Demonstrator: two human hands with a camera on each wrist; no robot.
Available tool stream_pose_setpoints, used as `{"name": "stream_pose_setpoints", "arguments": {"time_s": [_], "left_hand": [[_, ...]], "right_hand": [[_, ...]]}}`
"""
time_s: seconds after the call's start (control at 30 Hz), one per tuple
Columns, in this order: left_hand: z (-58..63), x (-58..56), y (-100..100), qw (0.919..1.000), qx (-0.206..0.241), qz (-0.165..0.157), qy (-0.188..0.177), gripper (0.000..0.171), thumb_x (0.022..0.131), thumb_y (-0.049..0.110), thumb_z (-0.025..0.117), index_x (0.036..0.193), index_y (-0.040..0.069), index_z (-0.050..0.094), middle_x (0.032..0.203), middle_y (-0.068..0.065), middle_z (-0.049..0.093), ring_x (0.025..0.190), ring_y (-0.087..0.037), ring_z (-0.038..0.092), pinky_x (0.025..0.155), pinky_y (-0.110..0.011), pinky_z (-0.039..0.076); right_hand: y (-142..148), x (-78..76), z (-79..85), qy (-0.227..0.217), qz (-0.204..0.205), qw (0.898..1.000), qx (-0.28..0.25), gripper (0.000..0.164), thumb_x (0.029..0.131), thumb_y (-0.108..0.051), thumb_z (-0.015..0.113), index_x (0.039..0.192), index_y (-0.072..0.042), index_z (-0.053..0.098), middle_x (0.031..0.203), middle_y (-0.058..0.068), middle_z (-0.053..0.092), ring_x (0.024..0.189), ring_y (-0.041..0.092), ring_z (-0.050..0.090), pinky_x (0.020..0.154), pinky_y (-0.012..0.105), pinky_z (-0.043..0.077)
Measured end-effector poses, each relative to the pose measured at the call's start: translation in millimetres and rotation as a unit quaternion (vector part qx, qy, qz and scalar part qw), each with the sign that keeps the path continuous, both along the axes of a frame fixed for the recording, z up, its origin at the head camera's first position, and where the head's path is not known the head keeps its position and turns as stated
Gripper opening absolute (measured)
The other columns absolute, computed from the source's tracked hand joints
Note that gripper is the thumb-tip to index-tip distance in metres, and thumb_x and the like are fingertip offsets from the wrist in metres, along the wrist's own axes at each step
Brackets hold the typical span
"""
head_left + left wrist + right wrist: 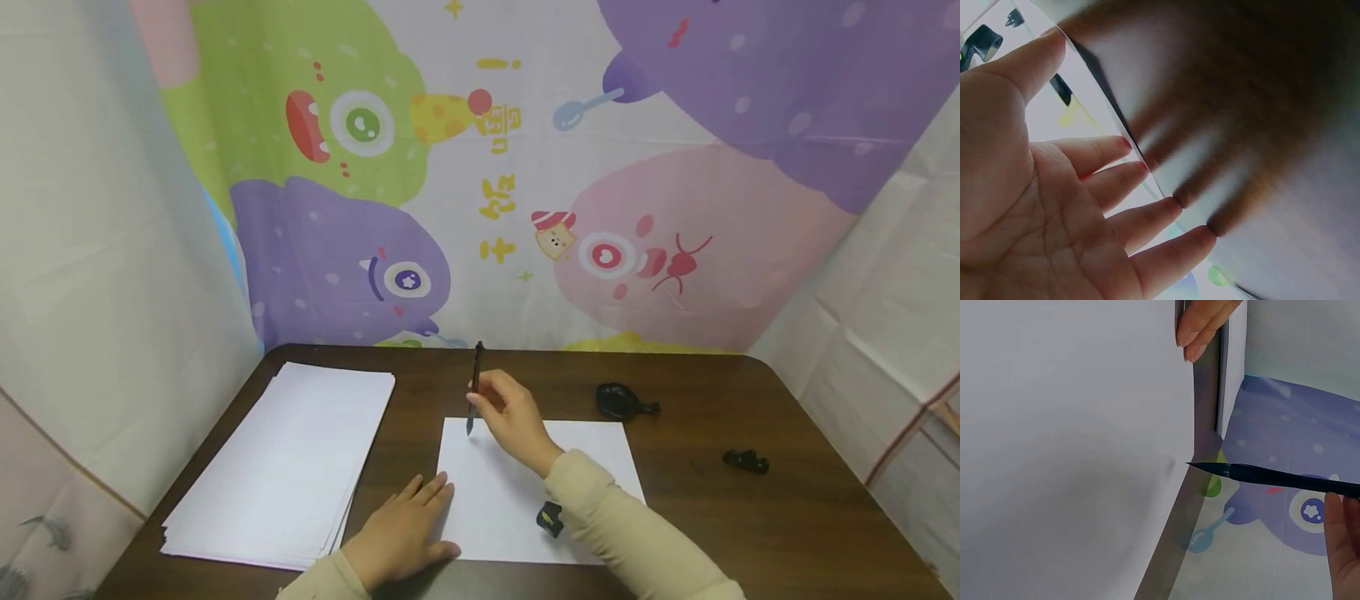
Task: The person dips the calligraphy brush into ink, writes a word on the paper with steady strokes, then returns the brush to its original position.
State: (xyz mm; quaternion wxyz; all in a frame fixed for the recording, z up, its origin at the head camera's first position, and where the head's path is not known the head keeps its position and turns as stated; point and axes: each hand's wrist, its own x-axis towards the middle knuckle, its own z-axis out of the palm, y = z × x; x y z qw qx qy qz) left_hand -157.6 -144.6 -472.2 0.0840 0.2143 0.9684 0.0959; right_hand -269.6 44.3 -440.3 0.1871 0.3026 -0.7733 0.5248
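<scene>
My right hand (517,417) pinches a dark writing brush (476,387) by its handle. The brush stands nearly upright in the head view, bristles down, over the upper left corner of a white sheet of paper (495,492). In the right wrist view its pointed tip (1207,466) hovers close to the sheet's edge. My left hand (401,529) lies palm down with fingers spread, fingertips on the sheet's left edge. A small black object (550,518) with a yellow-green mark sits on the lower part of the sheet, beside the right sleeve.
A thick stack of white paper (292,458) lies at the left of the brown table (787,533). Behind the sheet's right corner is a black dish with a short handle (618,402). Farther right lies a small black piece (746,461). A cartoon-print curtain (465,308) hangs behind the table.
</scene>
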Motion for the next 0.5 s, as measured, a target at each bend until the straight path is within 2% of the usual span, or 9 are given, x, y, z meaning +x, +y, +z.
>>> {"name": "stream_pose_setpoints", "arguments": {"time_s": [0.2, 0.5], "left_hand": [[0.8, 1.5, 0.6, 1.0, 0.003, -0.001, 0.004, 0.083, 0.082, 0.057, 0.068, 0.144, 0.006, 0.048, 0.153, -0.013, 0.043, 0.137, -0.046, 0.042, 0.104, -0.062, 0.042], [1.9, 1.2, 0.7, 1.0, 0.004, 0.0, 0.001, 0.083, 0.082, 0.058, 0.068, 0.144, 0.007, 0.048, 0.154, -0.014, 0.042, 0.137, -0.046, 0.041, 0.104, -0.063, 0.041]], "right_hand": [[-1.3, 0.8, -2.1, -0.006, 0.001, 1.0, 0.002, 0.01, 0.093, -0.009, 0.066, 0.102, -0.006, 0.064, 0.092, 0.007, 0.065, 0.083, 0.014, 0.065, 0.072, 0.023, 0.058], [-0.8, 1.9, -5.5, -0.011, -0.002, 1.0, 0.003, 0.014, 0.092, -0.012, 0.067, 0.103, -0.004, 0.065, 0.092, 0.006, 0.066, 0.083, 0.015, 0.064, 0.072, 0.022, 0.056]]}}
